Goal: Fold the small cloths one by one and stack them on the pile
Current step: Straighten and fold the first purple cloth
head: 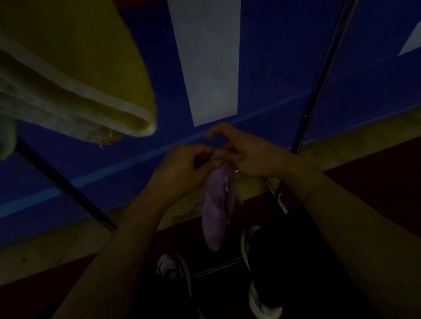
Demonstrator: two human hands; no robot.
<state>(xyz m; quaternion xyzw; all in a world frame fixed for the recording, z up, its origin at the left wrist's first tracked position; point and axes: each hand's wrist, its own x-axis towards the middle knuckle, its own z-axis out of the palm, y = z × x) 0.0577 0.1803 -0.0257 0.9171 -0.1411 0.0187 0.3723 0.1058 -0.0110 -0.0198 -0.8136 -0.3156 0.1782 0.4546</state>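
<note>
Dim frame. Folded pile (44, 73) upper left, yellow cloth on top, several layers under: some cloths look done. Purple cloth (218, 205) still unfolded, hanging in air above shoes (256, 272), long axis vertical, free end down. Left hand (181, 168) and right hand (245, 155) both pinch its top edge, close together. Fold not yet started.

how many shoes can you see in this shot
2. One shoe is at bottom center under the left forearm; the other shoe is to its right, below the hanging purple cloth. Both are dark with pale soles. The scene is dim, so others could be hidden.
</note>
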